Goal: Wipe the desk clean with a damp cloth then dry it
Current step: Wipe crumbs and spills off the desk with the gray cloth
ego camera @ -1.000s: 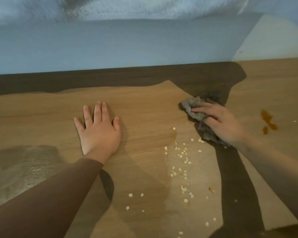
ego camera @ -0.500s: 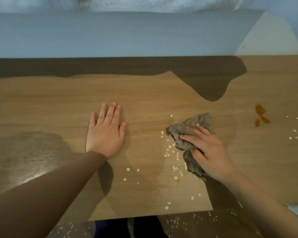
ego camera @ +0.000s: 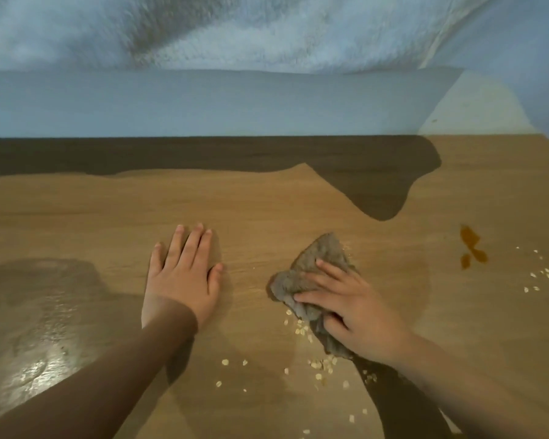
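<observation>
Cloth (ego camera: 322, 251) slid leftward, right hand (ego camera: 360, 316) pressing it

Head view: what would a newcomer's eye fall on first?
The right hand presses a grey cloth onto the desk mid-frame, with pale flakes scattered at its near edge. A brown stain sits further right. The left hand lies flat beside a wet sheen at far left.

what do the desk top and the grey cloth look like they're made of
The desk top is probably wood or wood-look laminate with a smooth finish: grain lines run across it and the wet patch shines. The cloth is a soft grey fabric, maybe terry or microfibre: its surface looks fuzzy and it bunches under the right hand.
</observation>
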A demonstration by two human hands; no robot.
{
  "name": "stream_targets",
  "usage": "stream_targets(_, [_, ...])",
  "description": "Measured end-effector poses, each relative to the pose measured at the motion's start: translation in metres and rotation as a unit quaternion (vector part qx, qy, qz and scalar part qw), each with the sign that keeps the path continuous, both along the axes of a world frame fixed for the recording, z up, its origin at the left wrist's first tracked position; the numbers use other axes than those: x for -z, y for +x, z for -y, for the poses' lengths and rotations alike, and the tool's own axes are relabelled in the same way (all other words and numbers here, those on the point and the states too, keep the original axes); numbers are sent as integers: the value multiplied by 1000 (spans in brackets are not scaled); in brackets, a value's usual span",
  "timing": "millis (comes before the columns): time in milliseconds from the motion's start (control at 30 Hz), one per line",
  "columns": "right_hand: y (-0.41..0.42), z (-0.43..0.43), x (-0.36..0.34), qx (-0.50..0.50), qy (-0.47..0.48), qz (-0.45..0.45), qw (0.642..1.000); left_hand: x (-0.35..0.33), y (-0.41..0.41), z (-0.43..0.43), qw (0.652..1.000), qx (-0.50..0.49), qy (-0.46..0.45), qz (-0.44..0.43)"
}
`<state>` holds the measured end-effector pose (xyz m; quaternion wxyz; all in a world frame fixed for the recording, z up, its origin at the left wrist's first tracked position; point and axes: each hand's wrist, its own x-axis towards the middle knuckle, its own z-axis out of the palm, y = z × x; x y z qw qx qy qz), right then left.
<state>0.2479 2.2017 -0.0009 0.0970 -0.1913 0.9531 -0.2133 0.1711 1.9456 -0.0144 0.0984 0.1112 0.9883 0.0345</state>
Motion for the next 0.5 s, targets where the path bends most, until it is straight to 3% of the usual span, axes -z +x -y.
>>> stream_targets(67, [-19,-27,2,7,8,-6,1000,0,0,-2,1000,0,5,-7])
stream_targets(200, [-93,-31,4,219,44,-23,974,3,0,-3,1000,-6,6,-22])
stream_targets(267, [-102,-11,5,259,53,-12,964,4,0,-3,1000,-5,4,-25])
stream_targets(367, [-60,10,5,125,41,-53,990,5,0,-3,1000,1,6,-27])
stream_targets(433, [-18,16,3,15,18,-19,1000,5,0,-1,999,9,13,-33])
stream_targets(500, [5,13,0,-33,0,31,999,4,1,0,999,15,22,-37])
